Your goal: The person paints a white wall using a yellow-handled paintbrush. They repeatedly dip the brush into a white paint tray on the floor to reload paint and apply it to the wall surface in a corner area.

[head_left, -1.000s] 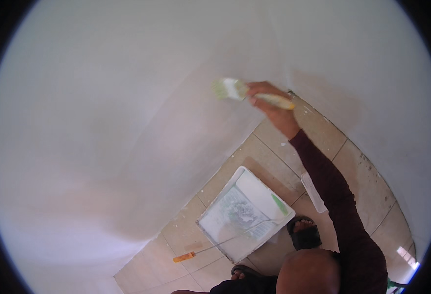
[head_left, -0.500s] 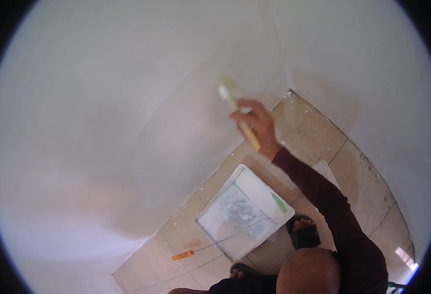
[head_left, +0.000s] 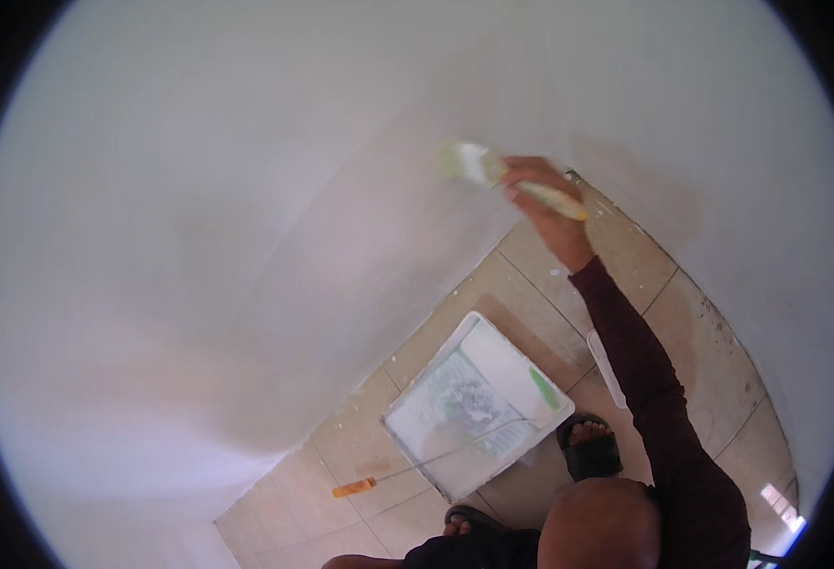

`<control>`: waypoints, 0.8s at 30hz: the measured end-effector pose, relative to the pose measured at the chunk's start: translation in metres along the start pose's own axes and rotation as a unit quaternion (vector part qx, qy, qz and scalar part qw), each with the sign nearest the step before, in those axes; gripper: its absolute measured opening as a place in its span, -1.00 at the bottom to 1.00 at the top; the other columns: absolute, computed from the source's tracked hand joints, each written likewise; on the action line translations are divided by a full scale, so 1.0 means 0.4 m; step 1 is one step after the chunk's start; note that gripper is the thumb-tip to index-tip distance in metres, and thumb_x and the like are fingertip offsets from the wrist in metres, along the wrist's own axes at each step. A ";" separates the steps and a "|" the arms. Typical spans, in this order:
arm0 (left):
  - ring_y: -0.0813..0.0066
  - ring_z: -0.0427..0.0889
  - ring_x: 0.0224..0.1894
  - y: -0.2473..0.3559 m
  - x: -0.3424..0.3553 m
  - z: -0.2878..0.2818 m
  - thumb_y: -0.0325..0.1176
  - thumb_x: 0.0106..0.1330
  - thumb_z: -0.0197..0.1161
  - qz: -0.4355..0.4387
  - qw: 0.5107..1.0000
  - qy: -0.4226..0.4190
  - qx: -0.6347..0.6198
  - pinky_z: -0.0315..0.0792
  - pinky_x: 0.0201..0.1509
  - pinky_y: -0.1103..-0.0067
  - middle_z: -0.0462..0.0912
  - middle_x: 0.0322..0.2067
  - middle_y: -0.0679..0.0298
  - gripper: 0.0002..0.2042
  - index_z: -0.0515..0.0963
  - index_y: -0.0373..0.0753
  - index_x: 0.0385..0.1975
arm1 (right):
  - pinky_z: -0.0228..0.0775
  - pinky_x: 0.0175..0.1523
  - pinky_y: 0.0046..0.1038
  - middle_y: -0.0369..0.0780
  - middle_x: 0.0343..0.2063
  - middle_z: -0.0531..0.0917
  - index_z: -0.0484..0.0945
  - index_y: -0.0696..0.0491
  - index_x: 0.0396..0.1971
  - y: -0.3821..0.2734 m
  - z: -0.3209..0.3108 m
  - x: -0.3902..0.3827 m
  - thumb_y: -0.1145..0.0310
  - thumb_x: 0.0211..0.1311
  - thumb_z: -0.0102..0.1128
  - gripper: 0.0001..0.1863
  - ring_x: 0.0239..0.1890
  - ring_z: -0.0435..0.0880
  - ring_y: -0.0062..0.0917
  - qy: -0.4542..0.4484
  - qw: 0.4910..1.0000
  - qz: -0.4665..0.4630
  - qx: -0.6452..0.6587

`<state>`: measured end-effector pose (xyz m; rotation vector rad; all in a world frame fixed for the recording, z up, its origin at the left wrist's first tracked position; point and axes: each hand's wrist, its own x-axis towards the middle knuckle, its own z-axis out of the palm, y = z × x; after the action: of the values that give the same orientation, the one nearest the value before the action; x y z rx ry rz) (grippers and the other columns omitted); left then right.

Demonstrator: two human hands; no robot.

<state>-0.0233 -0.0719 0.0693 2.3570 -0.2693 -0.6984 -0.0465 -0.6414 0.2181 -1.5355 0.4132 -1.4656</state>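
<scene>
A paintbrush [head_left: 478, 164] with pale, paint-wet bristles and a yellowish handle is in my right hand [head_left: 551, 216]. The fingers are closed round the handle, and the bristle end points left, at the white wall [head_left: 274, 171] close to the corner. Whether the bristles touch the wall I cannot tell, as they are blurred. Below the hand, a white paint tray [head_left: 421, 389] on the floor holds white paint with a green patch at one side. Across it lies a thin metal rod with an orange handle [head_left: 354, 487] sticking out to the left. My left hand is out of view.
Beige floor tiles [head_left: 493, 275] with white paint spots run up to the walls. A white flat object [head_left: 606, 365] lies partly under my right forearm. My bent knee [head_left: 599, 524] and a foot in a black sandal [head_left: 589, 450] are close to the tray.
My right hand has moved right and slightly up with the paintbrush. The brush has tilted from steep to more level, its bristles now pointing left. The tray stays in place.
</scene>
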 end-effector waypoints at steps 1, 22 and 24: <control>0.59 0.51 -0.45 -0.004 -0.007 -0.001 -0.23 0.38 0.17 0.000 1.000 0.002 -0.002 0.41 -0.32 0.56 0.59 -0.53 0.30 -0.77 0.52 -0.27 -0.40 | 0.43 0.05 -0.47 -0.19 -0.11 0.61 0.62 0.10 -0.27 -0.002 -0.017 0.007 0.67 0.08 0.23 -0.79 0.00 0.55 -0.48 0.041 0.999 0.004 -0.019; 0.58 0.52 -0.44 -0.003 -0.013 -0.004 -0.23 0.38 0.17 -0.005 1.000 0.000 0.001 0.41 -0.31 0.56 0.60 -0.52 0.29 -0.78 0.52 -0.28 -0.39 | 0.53 -0.07 -0.49 -0.18 0.01 0.55 0.60 0.14 -0.26 0.095 0.107 -0.178 0.60 0.12 0.24 -0.84 -0.03 0.57 -0.50 -0.019 0.994 0.064 0.090; 0.58 0.52 -0.43 -0.001 -0.009 -0.004 -0.23 0.38 0.17 -0.004 1.000 0.000 0.001 0.41 -0.30 0.56 0.60 -0.52 0.29 -0.78 0.52 -0.28 -0.39 | 0.56 -0.06 -0.46 -0.17 0.02 0.53 0.58 0.15 -0.25 0.126 0.082 -0.153 0.54 0.21 0.20 -0.88 -0.04 0.57 -0.51 0.054 0.970 0.160 0.175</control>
<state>-0.0254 -0.0696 0.0714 2.3618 -0.2621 -0.7026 -0.0128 -0.6067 0.1473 -1.0587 0.4171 -1.2899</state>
